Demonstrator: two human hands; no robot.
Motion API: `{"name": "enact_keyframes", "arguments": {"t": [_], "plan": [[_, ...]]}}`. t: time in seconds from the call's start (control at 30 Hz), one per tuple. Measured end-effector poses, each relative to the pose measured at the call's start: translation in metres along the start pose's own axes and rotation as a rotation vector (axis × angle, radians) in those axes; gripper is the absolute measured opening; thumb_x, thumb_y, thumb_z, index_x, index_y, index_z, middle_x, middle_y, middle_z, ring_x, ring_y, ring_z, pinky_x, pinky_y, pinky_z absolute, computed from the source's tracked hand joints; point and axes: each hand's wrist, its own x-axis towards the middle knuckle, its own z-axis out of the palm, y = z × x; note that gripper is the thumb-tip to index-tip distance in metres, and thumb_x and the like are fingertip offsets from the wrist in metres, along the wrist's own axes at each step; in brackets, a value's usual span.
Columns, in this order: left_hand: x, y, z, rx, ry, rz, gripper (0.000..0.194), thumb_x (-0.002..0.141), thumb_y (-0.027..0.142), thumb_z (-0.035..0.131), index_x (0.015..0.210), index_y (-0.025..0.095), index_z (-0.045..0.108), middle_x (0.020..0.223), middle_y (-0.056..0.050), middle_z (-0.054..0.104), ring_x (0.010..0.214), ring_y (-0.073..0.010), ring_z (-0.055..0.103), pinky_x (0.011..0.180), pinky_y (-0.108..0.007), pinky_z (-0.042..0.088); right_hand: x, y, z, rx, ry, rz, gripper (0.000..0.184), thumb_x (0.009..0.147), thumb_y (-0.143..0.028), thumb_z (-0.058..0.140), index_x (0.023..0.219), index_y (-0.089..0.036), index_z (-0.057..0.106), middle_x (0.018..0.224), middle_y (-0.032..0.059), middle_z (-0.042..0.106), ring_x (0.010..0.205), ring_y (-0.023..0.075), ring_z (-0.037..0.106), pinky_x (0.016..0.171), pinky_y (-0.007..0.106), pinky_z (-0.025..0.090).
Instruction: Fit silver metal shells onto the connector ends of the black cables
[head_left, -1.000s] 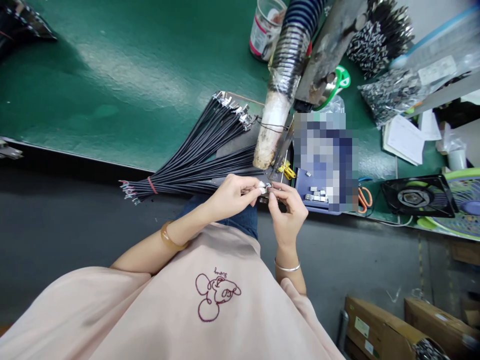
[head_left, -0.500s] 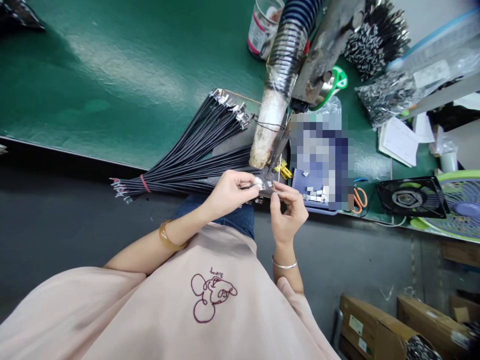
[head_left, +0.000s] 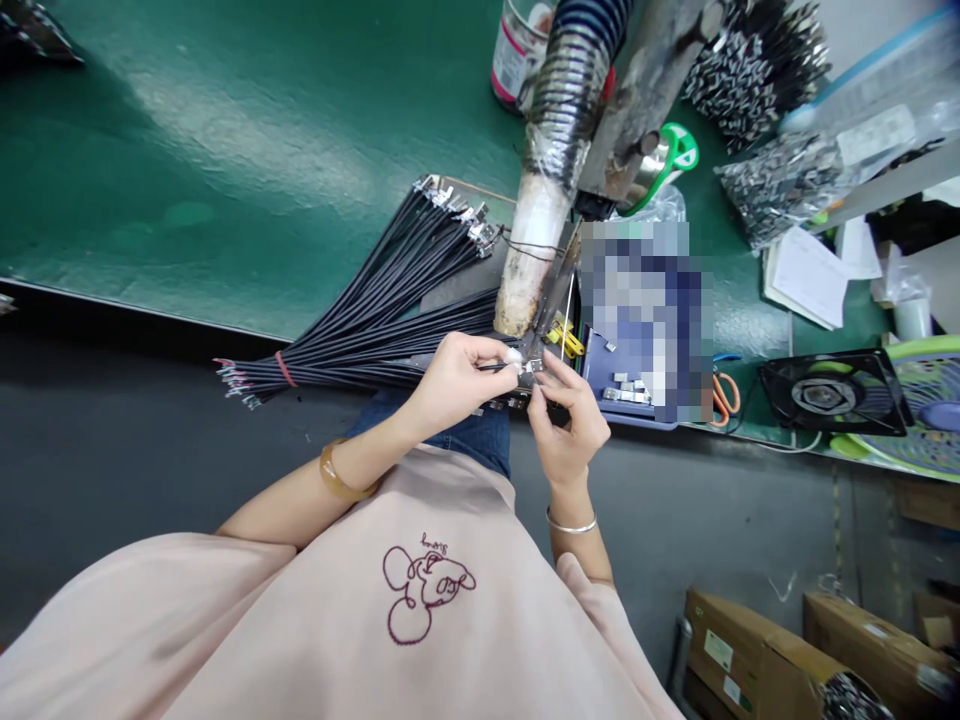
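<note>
Left hand [head_left: 463,382]: left of the tray [head_left: 598,368], forearm slanting up, thumb and forefinger pinched closed on a thin black cable [head_left: 493,369].
Right hand [head_left: 571,425]: just left of the tray, fingers curled, fingertips at the connector; cannot tell if they grip.
Connector [head_left: 533,366]: small, silvery, between both hands' fingertips.
Bundle [head_left: 352,345]: smooth black strands, fanned, farther left of the tray.

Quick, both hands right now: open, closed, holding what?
Left hand: closed, pinching a cable.
Right hand: fingers at the connector; can't tell if gripping.
</note>
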Motion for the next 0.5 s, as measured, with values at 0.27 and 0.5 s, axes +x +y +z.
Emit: {"name": "enact_keyframes", "arguments": {"t": [0.27, 0.5], "plan": [[0.0014, 0.0042, -0.0005, 0.027, 0.015, -0.014, 0.013, 0.071, 0.016, 0.063, 0.066, 0.010, 0.073, 0.061, 0.000, 0.064, 0.057, -0.0095, 0.053, 0.055, -0.019, 0.041, 0.0053, -0.0024, 0.0000, -0.034, -0.017, 0.008, 0.012, 0.088, -0.013, 0.061, 0.092, -0.024, 0.063, 0.116, 0.0054, 0.074, 0.102, 0.0190, 0.074, 0.089, 0.039, 0.064], [0.0014, -0.0003, 0.0018, 0.046, 0.067, 0.025, 0.013, 0.073, 0.018, 0.063, 0.067, 0.012, 0.073, 0.065, -0.001, 0.067, 0.059, -0.0108, 0.056, 0.057, -0.021, 0.046, 0.0070, -0.0026, 0.0004, -0.052, -0.045, -0.014, 0.012, 0.088, -0.013, 0.061, 0.092, -0.024, 0.061, 0.119, 0.0067, 0.073, 0.101, 0.0188, 0.074, 0.088, 0.038, 0.065]]}}
